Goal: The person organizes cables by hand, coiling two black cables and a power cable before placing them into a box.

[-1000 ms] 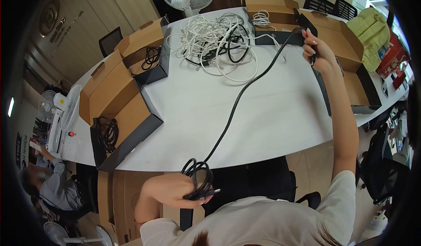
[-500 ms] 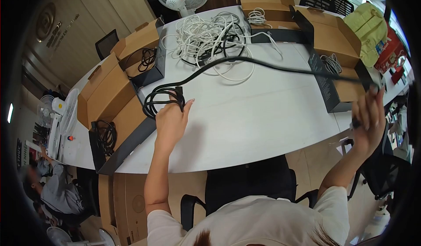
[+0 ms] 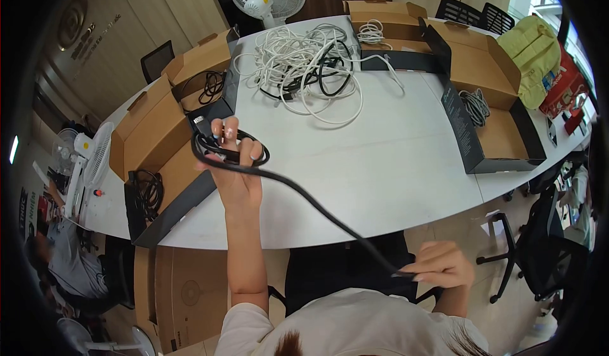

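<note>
My left hand (image 3: 236, 159) is closed around several loops of a black cable (image 3: 304, 194), held above the left side of the white table (image 3: 380, 166). One connector (image 3: 202, 125) of that cable sticks up past the fingers. From the coil the cable runs slanting down to my right hand (image 3: 442, 265), which pinches it near its far end, close to my body and below the table edge. A tangled pile of white, grey and black cables (image 3: 304, 64) lies farther back on the table.
An open box (image 3: 171, 172) with a black coil (image 3: 147, 194) is at left, another box (image 3: 216, 105) behind it. Two open boxes (image 3: 501, 134) (image 3: 396, 58) at right hold grey and white coils. A chair (image 3: 349, 264) stands before me; a person (image 3: 76, 254) sits at far left.
My right hand has swung from the far right down and inward toward my body, bringing the cable with it. My left hand has turned, with the fingers now facing up around the loops.
</note>
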The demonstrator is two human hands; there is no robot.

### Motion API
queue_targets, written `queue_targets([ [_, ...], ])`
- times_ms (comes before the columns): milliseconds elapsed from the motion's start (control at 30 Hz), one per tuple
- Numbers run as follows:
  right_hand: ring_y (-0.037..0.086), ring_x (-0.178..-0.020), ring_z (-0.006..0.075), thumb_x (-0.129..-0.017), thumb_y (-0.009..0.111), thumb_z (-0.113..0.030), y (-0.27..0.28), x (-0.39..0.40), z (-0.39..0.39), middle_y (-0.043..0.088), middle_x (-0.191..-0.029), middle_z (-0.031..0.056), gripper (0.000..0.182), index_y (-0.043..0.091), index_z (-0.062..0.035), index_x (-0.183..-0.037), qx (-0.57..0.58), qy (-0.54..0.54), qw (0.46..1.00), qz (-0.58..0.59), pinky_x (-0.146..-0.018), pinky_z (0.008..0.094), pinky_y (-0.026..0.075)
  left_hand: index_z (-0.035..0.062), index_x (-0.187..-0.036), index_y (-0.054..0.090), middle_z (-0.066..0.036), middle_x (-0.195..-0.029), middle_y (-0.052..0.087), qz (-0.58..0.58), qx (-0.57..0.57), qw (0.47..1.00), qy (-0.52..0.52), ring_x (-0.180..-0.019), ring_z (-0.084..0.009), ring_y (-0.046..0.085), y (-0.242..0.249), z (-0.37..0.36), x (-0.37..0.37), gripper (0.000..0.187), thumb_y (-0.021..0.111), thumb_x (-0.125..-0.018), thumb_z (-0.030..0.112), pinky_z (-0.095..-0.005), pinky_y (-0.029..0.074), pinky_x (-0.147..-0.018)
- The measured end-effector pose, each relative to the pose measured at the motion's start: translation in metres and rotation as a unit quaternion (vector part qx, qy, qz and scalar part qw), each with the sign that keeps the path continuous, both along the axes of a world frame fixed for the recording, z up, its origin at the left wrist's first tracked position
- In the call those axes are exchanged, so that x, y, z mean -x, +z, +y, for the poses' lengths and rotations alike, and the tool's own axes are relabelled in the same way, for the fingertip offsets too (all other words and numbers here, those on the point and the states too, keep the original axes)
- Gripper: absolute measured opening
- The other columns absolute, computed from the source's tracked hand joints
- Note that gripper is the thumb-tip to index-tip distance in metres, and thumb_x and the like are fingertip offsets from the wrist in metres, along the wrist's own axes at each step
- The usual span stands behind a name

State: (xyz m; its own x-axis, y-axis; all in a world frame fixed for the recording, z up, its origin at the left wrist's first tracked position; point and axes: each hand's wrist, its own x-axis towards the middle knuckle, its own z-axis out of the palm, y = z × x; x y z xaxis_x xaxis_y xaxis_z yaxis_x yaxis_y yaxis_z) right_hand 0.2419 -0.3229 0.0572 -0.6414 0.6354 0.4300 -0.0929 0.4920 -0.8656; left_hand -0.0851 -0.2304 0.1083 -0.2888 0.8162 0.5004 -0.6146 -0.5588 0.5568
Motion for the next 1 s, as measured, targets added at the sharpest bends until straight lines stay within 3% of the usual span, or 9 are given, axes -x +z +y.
queue_targets([
  [100,0.046,-0.049,0.0187,-0.075,0.066,-0.008,-0.001,0.022,0.0,0.053,-0.055,0.0063,0.019,0.069,-0.0026,-0.093,-0.029,-0.042,0.99,-0.131,-0.053,0.0293,0.035,0.0105,-0.094,0.036,0.004,-0.083,0.04,-0.04,-0.097,0.99,-0.09,-0.039,-0.0032,0.027,-0.003,-0.006,0.005,0.065,0.072,-0.062,0.054,-0.0195,0.032,-0.052],
  [167,0.046,-0.05,0.0189,-0.076,0.065,-0.009,-0.01,0.016,0.006,0.054,-0.056,0.0056,0.02,0.069,-0.0052,-0.095,-0.029,-0.072,0.99,-0.119,-0.054,0.0291,0.035,0.0087,-0.09,0.034,0.002,-0.082,0.042,-0.07,-0.153,0.961,-0.219,-0.036,-0.0054,0.031,0.008,-0.011,0.009,0.062,0.072,-0.067,0.052,-0.0222,0.036,-0.049],
  [267,0.049,-0.052,0.0198,-0.076,0.064,-0.009,-0.015,0.007,0.012,0.055,-0.057,0.0059,0.021,0.069,-0.0077,-0.096,-0.039,-0.119,0.977,-0.17,-0.056,0.0297,0.037,0.0045,-0.1,0.035,-0.001,-0.08,0.044,-0.151,-0.174,0.93,-0.286,-0.036,-0.0089,0.034,0.008,-0.022,0.02,0.066,0.067,-0.072,0.055,-0.0269,0.039,-0.053],
  [300,0.05,-0.052,0.0202,-0.076,0.064,-0.009,-0.015,0.007,0.013,0.056,-0.057,0.0058,0.02,0.069,-0.0075,-0.096,-0.034,-0.12,0.974,-0.188,-0.056,0.03,0.038,0.0069,-0.098,0.033,0.0,-0.07,0.044,-0.173,-0.171,0.923,-0.298,-0.036,-0.0084,0.033,0.012,-0.026,0.015,0.044,0.06,-0.084,0.04,-0.0271,0.038,-0.053],
  [433,0.054,-0.057,0.0221,-0.076,0.063,-0.006,-0.018,0.009,0.018,0.058,-0.06,0.0052,0.015,0.068,-0.0058,-0.09,-0.024,-0.209,0.953,-0.22,-0.061,0.0314,0.041,0.012,-0.093,0.029,0.004,-0.058,0.045,-0.273,-0.159,0.861,-0.398,-0.038,-0.0076,0.031,0.02,-0.037,0.002,0.014,0.041,-0.087,0.011,-0.0269,0.039,-0.054],
  [667,0.059,-0.07,0.0225,-0.07,0.06,0.004,0.001,0.004,0.03,0.065,-0.075,0.0074,0.02,0.066,-0.0034,-0.087,-0.165,-0.364,0.899,-0.181,-0.069,0.0308,0.041,0.0128,-0.092,0.025,-0.004,-0.058,0.055,-0.115,-0.236,0.781,-0.567,-0.037,-0.0107,0.04,0.014,-0.042,-0.006,0.009,0.033,-0.094,0.011,-0.0309,0.047,-0.06],
  [800,0.057,-0.074,0.0225,-0.067,0.062,0.006,0.023,0.006,0.036,0.062,-0.074,0.0046,0.023,0.066,-0.0046,-0.087,-0.262,-0.405,0.861,-0.163,-0.066,0.0322,0.041,0.0121,-0.09,0.029,-0.004,-0.058,0.057,-0.111,-0.227,0.763,-0.594,-0.037,-0.0109,0.038,0.017,-0.056,-0.012,0.014,0.041,-0.082,0.013,-0.0284,0.043,-0.049],
  [900,0.056,-0.076,0.0198,-0.066,0.064,0.004,0.037,0.011,0.042,0.059,-0.074,0.0023,0.024,0.067,-0.0062,-0.087,-0.318,-0.458,0.819,-0.133,-0.065,0.0299,0.041,0.0137,-0.088,0.024,-0.009,-0.084,0.059,-0.054,-0.248,0.731,-0.634,-0.049,-0.0158,0.045,0.012,-0.051,-0.012,0.014,0.037,-0.087,0.011,-0.0326,0.048,-0.059],
  [1000,0.054,-0.079,0.0178,-0.064,0.066,0.004,0.042,0.008,0.044,0.056,-0.074,0.0013,0.025,0.068,-0.007,-0.087,-0.308,-0.514,0.768,-0.226,-0.066,0.0274,0.041,0.0142,-0.085,0.025,-0.008,-0.086,0.059,-0.035,-0.22,0.749,-0.624,-0.049,-0.0163,0.044,0.01,-0.062,-0.02,0.015,0.04,-0.085,0.011,-0.0331,0.047,-0.059],
])
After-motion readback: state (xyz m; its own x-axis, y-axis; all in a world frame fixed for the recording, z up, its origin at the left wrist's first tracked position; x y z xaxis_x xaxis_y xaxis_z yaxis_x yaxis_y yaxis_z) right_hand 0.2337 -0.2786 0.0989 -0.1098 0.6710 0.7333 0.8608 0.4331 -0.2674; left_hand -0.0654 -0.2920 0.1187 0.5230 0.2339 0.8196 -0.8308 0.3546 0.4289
